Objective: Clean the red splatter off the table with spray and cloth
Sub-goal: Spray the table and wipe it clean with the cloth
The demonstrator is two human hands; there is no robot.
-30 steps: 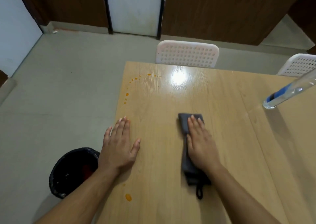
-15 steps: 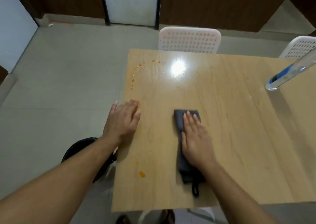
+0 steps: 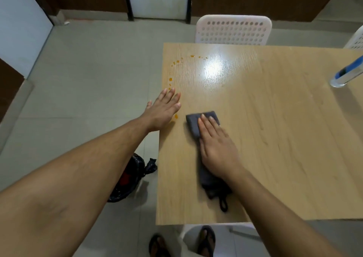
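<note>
**Cloth pressed flat beside an arc of splatter, wipe not yet reaching it**

Seen from above, looking down at a pale wooden surface (image 3: 275,139). Furthest left, on the floor below the left forearm, sits a bin lined with a black bag (image 3: 125,180).

The left hand (image 3: 164,109) lies on the surface at its left edge, fingers straight and spread, holding nothing. One orange-red drop (image 3: 176,116) sits just at the thumb side of this hand, almost touching it. Beyond its fingertips, an arc of small drops, the red splatter (image 3: 177,62), curves away towards the far left corner.

To the right of that hand, near but apart, the right hand (image 3: 216,148) presses flat on a folded grey cloth (image 3: 193,124), fingers straight. The cloth pokes out beyond the fingertips and trails back under the wrist, ending in a small hanging loop (image 3: 223,205).

Well off to the right of both hands, at the picture's edge, stands a clear spray bottle (image 3: 346,74) with a blue part. Two white perforated chairs (image 3: 233,31) stand at the far side.

Likely risks: the left hand could smear the drop beside its thumb if it slides. Drops may be dried; wiping without spray could streak them. The cloth's narrow fold could miss the outer drops near the edge, or push them onto the floor.
</note>
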